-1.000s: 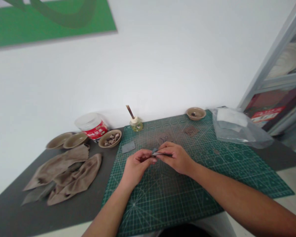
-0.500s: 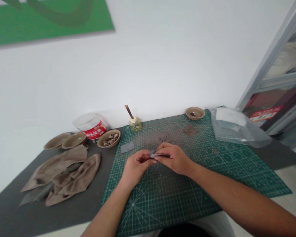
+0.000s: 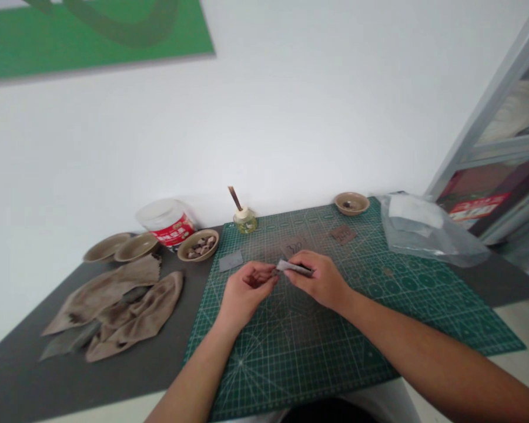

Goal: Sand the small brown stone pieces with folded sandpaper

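My right hand point(image 3: 320, 281) is closed on a folded piece of grey sandpaper point(image 3: 291, 267), gripped between thumb and fingers above the cutting mat. The fingers of my left hand point(image 3: 249, 291) are pinched together just left of the sandpaper. Something small and dark seems to sit at their tips, too hidden to name. Beyond my hands lies a brown piece marked 320 point(image 3: 293, 247), with another marked piece point(image 3: 344, 234) to its right. A flat grey piece of sandpaper point(image 3: 231, 261) rests near the mat's left edge.
The green cutting mat point(image 3: 264, 376) covers much of the dark table. A bowl of small stone-like pieces point(image 3: 198, 245), a plastic jar point(image 3: 167, 220), brown cloths point(image 3: 127, 317) and a reed bottle point(image 3: 245, 221) stand left. A small bowl point(image 3: 351, 203) and a clear bag point(image 3: 427, 235) sit back right.
My hands have drawn slightly apart at the fingertips. The folded sandpaper has turned in my right hand, showing more of its pale face. The view has shifted slightly.
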Tool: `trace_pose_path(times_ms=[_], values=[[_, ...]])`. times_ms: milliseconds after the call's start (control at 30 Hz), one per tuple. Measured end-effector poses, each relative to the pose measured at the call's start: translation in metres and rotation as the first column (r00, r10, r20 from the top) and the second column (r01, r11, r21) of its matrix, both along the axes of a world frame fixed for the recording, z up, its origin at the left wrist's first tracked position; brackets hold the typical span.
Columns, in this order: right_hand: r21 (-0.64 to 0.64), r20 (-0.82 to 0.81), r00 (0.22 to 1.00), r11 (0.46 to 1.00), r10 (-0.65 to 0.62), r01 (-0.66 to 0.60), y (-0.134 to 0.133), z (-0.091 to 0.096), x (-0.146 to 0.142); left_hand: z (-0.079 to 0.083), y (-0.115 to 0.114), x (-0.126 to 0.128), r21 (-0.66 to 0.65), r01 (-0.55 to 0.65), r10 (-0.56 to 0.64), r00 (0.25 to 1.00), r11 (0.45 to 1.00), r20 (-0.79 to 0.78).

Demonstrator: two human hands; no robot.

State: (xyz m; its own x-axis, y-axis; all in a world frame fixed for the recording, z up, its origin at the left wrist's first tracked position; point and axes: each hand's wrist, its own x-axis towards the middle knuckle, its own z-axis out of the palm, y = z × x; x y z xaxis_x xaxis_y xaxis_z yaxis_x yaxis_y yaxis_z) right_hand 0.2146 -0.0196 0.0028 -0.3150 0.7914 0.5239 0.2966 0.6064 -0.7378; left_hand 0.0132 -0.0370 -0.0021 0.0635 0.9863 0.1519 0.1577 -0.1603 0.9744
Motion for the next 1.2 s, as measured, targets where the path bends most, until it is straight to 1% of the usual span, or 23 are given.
trace_pose_path(times_ms=[67, 100, 200, 300, 367, 433, 533, 600, 733, 833, 933, 1067, 1200], values=[[-0.018, 0.022, 0.999, 0.999, -0.037, 0.038, -0.002, -0.002, -0.003, 0.0, -0.001, 0.002, 0.009, 0.001, -0.001, 1.0, 1.0, -0.007], [-0.031, 0.028, 0.999, 0.999, -0.036, 0.037, -0.003, -0.003, -0.004, 0.0, -0.001, 0.002, 0.019, 0.006, -0.006, 1.0, 1.0, -0.008], [-0.056, 0.027, 0.999, 0.998, 0.034, -0.033, -0.003, -0.006, -0.007, 0.0, -0.001, 0.001, 0.096, 0.005, -0.002, 1.0, 0.995, -0.03], [-0.047, 0.018, 0.997, 0.996, 0.074, -0.073, -0.003, -0.008, -0.01, 0.001, 0.0, -0.001, 0.201, -0.021, 0.044, 0.993, 0.979, -0.108], [-0.004, 0.022, 0.999, 0.999, 0.05, -0.05, -0.003, -0.009, -0.011, 0.002, 0.0, -0.001, 0.223, -0.027, 0.063, 0.986, 0.974, -0.154], [0.078, 0.055, 0.998, 0.997, 0.015, -0.02, -0.003, -0.011, -0.011, 0.002, 0.0, 0.0, 0.204, -0.023, 0.061, 0.981, 0.979, -0.183], [0.224, 0.175, 0.984, 0.973, 0.014, -0.053, -0.004, -0.013, -0.01, 0.002, -0.002, 0.002, 0.172, -0.02, 0.054, 0.979, 0.985, -0.198], [0.281, 0.255, 0.967, 0.957, 0.0, -0.074, -0.004, -0.014, -0.01, 0.003, -0.003, 0.003, 0.169, -0.037, 0.069, 0.98, 0.985, -0.188], [0.341, 0.334, 0.938, 0.94, -0.091, -0.03, -0.005, -0.013, -0.01, 0.003, -0.005, 0.002, 0.17, -0.094, 0.121, 0.981, 0.981, -0.155], [0.412, 0.338, 0.931, 0.911, -0.136, -0.017, -0.007, -0.012, -0.011, 0.001, -0.005, 0.001, 0.203, -0.085, 0.115, 0.983, 0.976, -0.14], [0.471, 0.34, 0.928, 0.882, -0.153, -0.028, -0.009, -0.011, -0.012, 0.0, -0.004, 0.0, 0.24, -0.057, 0.093, 0.986, 0.969, -0.141], [0.48, 0.379, 0.909, 0.876, -0.171, -0.035, -0.008, -0.012, -0.012, 0.001, -0.004, 0.0, 0.251, -0.048, 0.085, 0.986, 0.967, -0.142], [0.496, 0.381, 0.908, 0.867, -0.173, -0.043, -0.008, -0.012, -0.013, 0.002, -0.005, 0.001, 0.246, -0.046, 0.082, 0.987, 0.968, -0.139]])
